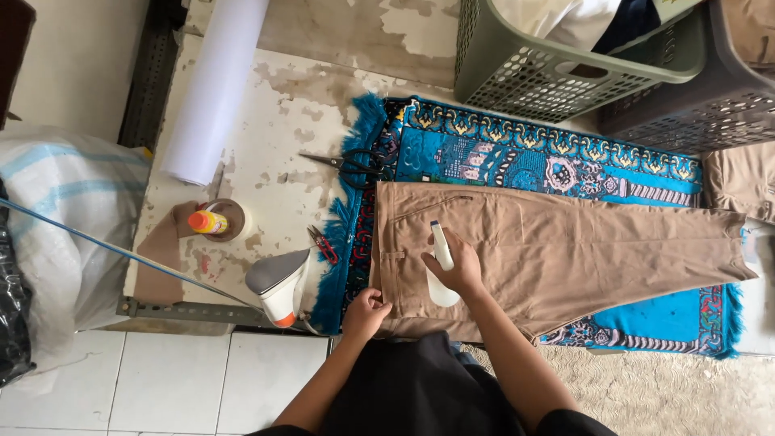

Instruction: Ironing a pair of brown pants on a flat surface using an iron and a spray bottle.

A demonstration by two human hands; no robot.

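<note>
Tan trousers (pixel 581 242) lie flat, folded lengthwise, on a blue patterned rug (pixel 517 153) spread over a worn table. My right hand (pixel 460 266) holds a white spray bottle (pixel 441 258) over the waist end of the trousers, nozzle pointing away from me. My left hand (pixel 366 313) pinches the near waistband corner at the table's front edge.
A white iron (pixel 280 284) stands left of the rug. Black scissors (pixel 355 165) and small red snips (pixel 323 244) lie near the rug's fringe. A tape roll with an orange-capped bottle (pixel 211 221), a white paper roll (pixel 214 89), green (pixel 557 73) and grey (pixel 702 105) laundry baskets sit behind.
</note>
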